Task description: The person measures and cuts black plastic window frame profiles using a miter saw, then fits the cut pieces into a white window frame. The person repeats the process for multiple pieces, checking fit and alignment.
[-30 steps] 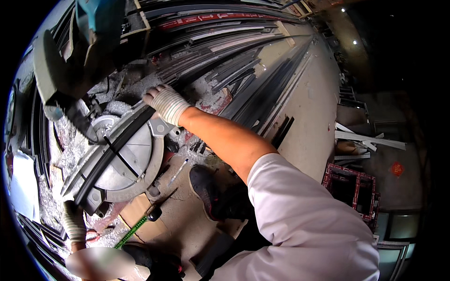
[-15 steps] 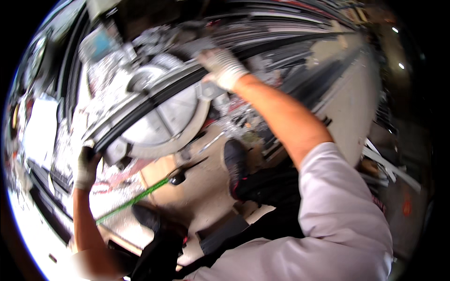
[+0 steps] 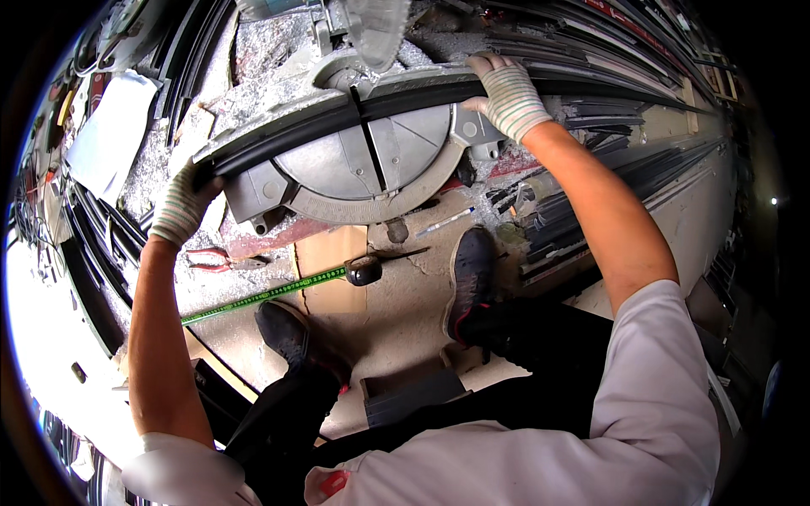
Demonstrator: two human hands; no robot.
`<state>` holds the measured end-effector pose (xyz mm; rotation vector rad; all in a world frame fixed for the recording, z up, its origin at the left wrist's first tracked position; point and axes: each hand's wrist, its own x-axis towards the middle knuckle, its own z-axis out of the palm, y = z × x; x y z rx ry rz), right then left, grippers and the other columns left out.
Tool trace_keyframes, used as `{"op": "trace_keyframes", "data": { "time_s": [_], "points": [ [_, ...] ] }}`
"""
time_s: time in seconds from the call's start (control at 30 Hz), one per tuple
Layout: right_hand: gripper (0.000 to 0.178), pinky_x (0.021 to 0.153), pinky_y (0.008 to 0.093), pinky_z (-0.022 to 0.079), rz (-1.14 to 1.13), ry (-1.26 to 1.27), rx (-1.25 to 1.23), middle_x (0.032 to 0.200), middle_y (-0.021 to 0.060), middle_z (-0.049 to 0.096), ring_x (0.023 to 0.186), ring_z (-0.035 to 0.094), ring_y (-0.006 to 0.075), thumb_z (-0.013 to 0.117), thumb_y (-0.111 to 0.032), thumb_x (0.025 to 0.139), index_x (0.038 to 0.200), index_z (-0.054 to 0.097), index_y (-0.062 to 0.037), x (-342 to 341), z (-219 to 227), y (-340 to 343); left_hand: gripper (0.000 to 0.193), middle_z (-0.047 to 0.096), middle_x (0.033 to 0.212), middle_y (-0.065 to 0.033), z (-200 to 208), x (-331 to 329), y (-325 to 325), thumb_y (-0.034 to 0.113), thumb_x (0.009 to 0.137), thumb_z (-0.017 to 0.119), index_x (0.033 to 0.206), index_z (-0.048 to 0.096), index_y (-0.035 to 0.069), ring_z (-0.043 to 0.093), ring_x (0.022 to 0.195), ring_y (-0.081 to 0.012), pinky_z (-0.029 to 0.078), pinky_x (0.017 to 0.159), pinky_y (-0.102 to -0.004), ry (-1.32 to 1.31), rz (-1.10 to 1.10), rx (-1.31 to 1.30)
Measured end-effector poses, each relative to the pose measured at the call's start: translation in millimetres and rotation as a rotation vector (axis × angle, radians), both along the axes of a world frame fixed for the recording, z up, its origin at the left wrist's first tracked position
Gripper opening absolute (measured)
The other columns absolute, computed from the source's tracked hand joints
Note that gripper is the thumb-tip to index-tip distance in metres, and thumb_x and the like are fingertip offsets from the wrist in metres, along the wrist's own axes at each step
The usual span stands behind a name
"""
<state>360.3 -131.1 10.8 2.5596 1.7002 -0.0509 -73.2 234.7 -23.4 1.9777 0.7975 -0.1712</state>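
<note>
A: Entry one, the stock?
B: Long black profile [image 3: 287,137], smooth and narrow, lying across the saw base [image 3: 413,156] along its fence. A dark gap crosses it near mid-length; whether cut through, cannot tell.
A: The hands?
B: Left hand [image 3: 180,207], striped knit glove, closed around the profile's left end. Right hand [image 3: 510,97], matching glove, gripping farther right, thumb on the near side, fingers over the far side.
A: The base itself?
B: Grey metal, round, slotted, with a curved graduated rim. Toothed disc blade [image 3: 380,38] raised behind the fence.
A: Sundries?
B: Tape measure [image 3: 364,270], black case, green strip drawn out; red-handled pliers [image 3: 211,260]; slim pen [image 3: 445,222]; creased white sheet [image 3: 110,139]; glittering metal shavings [image 3: 274,51].
</note>
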Motion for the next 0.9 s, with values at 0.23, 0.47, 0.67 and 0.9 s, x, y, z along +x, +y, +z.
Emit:
{"op": "trace_keyframes", "data": {
  "time_s": [0.23,0.47,0.67,0.9],
  "points": [
    [0.079,0.111,0.0480,0.040,0.020,0.009,0.057,0.137,0.0174,0.058,0.127,0.052,0.0382,0.086,-0.035,0.072,0.139,0.053,-0.0081,1.4,-3.0,0.1,0.037,0.073,0.112,-0.0135,14.0,6.1,-3.2,0.016,0.097,0.073,0.127,0.062,-0.002,0.063,0.098,-0.0168,0.053,0.094,-0.0357,0.017,0.000,0.017],
    [0.079,0.110,0.0478,0.040,0.031,0.009,0.079,0.136,0.0171,0.058,0.127,0.052,0.0380,0.087,-0.034,0.071,0.138,0.054,-0.0077,2.2,-4.0,-0.7,0.043,0.072,0.117,-0.0134,21.1,10.0,-3.7,0.016,0.097,0.073,0.132,0.061,-0.005,0.063,0.104,-0.0166,0.052,0.097,-0.0339,0.095,-0.042,0.071],
    [0.080,0.115,0.0477,0.037,0.021,-0.007,0.003,0.141,0.0193,0.055,0.132,0.049,0.0384,0.084,-0.038,0.076,0.142,0.051,-0.0075,-1.6,4.6,1.4,0.040,0.073,0.115,-0.0126,12.0,6.3,0.4,0.016,0.097,0.074,0.130,0.063,-0.004,0.062,0.102,-0.0157,0.052,0.096,-0.0335,0.098,-0.041,0.102],
    [0.064,0.111,0.0447,0.045,-0.087,0.127,0.346,0.134,0.0239,0.062,0.127,0.058,0.0400,0.071,-0.049,0.091,0.138,0.060,-0.0072,25.5,84.0,21.8,0.035,0.072,0.110,-0.0094,8.0,1.1,2.4,0.014,0.097,0.073,0.125,0.064,-0.003,0.059,0.097,-0.0135,0.051,0.093,-0.0329,0.091,-0.031,0.118]
  ]
}}
